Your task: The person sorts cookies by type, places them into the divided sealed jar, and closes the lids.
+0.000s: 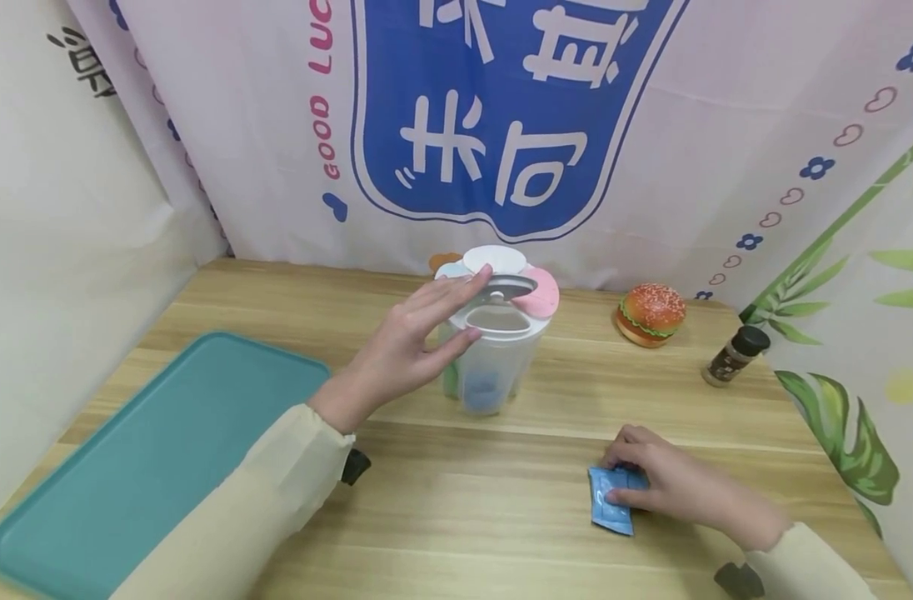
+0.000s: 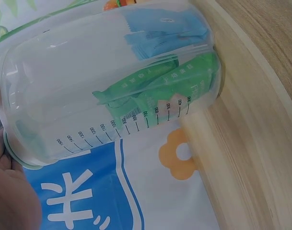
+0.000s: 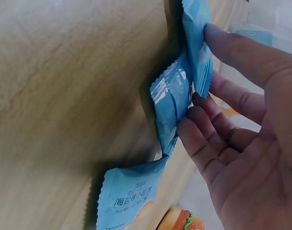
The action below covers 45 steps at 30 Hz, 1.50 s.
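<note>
A clear canister [image 1: 501, 367] with a segmented lid of white, pink and blue flaps stands near the back of the table. My left hand [image 1: 407, 337] is at the left side of that lid, fingers extended and thumb apart. Through the canister wall, the left wrist view shows blue packets [image 2: 167, 31] and green packets [image 2: 179, 81]. My right hand [image 1: 674, 483] pinches a blue snack packet [image 1: 611, 508] at the right front, thumb on its face. In the right wrist view, a second blue packet [image 3: 169, 98] touches the fingertips, and a third packet [image 3: 129, 194] lies beside it.
On the left lies a teal tray [image 1: 157, 467], partly behind my left sleeve. A toy hamburger [image 1: 653, 312] and a black-capped seasoning bottle [image 1: 735, 356] stand at the back right. A printed cloth [image 1: 261, 167] hangs behind the table.
</note>
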Tool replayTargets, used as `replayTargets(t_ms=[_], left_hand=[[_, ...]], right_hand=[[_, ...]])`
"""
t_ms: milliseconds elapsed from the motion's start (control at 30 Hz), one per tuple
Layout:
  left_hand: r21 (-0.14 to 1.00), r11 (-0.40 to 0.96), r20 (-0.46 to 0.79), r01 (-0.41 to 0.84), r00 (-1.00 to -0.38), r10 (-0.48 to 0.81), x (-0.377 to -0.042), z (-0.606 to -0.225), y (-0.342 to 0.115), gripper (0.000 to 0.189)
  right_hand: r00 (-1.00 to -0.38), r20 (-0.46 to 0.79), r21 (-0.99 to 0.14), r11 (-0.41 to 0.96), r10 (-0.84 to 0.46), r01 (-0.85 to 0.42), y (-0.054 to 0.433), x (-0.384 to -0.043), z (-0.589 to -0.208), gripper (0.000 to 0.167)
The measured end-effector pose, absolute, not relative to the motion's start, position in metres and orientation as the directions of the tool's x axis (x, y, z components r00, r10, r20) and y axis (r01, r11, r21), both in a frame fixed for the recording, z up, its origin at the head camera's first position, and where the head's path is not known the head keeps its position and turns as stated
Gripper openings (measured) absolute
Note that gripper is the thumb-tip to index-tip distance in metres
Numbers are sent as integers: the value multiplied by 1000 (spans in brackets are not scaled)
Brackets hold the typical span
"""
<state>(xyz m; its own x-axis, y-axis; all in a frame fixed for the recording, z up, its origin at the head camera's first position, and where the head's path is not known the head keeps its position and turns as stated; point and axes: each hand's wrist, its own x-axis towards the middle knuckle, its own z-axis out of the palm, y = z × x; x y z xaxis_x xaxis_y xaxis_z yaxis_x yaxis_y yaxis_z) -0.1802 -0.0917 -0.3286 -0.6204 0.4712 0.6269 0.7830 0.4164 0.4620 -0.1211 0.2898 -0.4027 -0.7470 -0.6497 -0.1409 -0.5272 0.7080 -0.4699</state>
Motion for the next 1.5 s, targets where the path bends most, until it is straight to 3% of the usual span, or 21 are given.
replayTargets(t_ms=[333,700,1167,1333,1500], left_hand=[[465,418,626,781,-623,468,-180,-329,-91,67],[467,420,629,778,-626,461,-178,-330,-92,67],[465,429,626,775,-630,459,-177,-330,-96,65],[462,427,629,777,-627,460,-177,-329,-97,66],[459,417,630,785,-618,470,-178,-329,-95,66]], right_hand=[[-731,-108,-486,678,-673,-552,288,-122,-402,25],[-747,-48,-681,569,-663,-461,286,-122,-397,16],[-779,91,-684,529,-621,-502,266,-135,-383,14],[-764,201,-690,466,-613,-555,250,-144,-365,18],[-685,419,-676,298,-596,-674,235,-151,-343,27]])
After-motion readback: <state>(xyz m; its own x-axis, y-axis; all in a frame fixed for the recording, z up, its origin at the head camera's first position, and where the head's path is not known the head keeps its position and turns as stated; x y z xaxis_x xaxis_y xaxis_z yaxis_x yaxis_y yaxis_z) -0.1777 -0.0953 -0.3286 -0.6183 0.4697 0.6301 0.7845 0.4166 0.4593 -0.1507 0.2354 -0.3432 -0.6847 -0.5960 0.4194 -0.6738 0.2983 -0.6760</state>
